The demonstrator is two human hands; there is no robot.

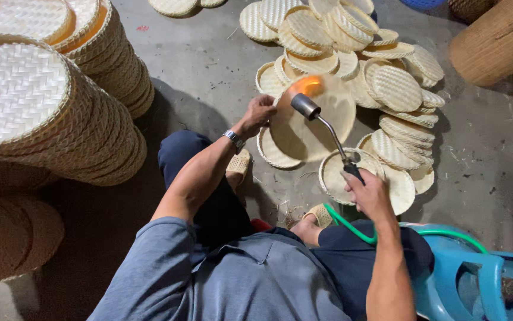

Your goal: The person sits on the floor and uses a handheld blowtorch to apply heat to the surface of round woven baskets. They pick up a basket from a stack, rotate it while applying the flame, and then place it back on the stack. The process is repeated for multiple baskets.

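My left hand [258, 113] is up at the left rim of the round woven bamboo tray [322, 128], fingers curled tight around the edge, holding it tilted up off the floor with its hollow side facing me. My right hand [368, 193] is wrapped firmly around the grip of the metal gas torch [328, 128], its thin tube running up and left to the silver nozzle [304, 106]. An orange flame [306, 86] glows at the nozzle's mouth, right against the upper part of the tray. The tray looks blurred, so I cannot make out its weave. A green hose [351, 227] loops from below my right hand down past my knee toward the blue plastic stool [476, 273] at my right.

On the grey concrete floor [209, 71] beyond the tray lies a loose heap of small woven bamboo trays [381, 77], overlapping each other, some face up, some face down. One of them sits just under the torch tube, near my right hand. Off to my left stand tall stacks of larger woven baskets [48, 113], nested rim on rim. A silver wristwatch [233, 139] sits on my left wrist, and my woven sandals [239, 163] rest on the floor below the tray.
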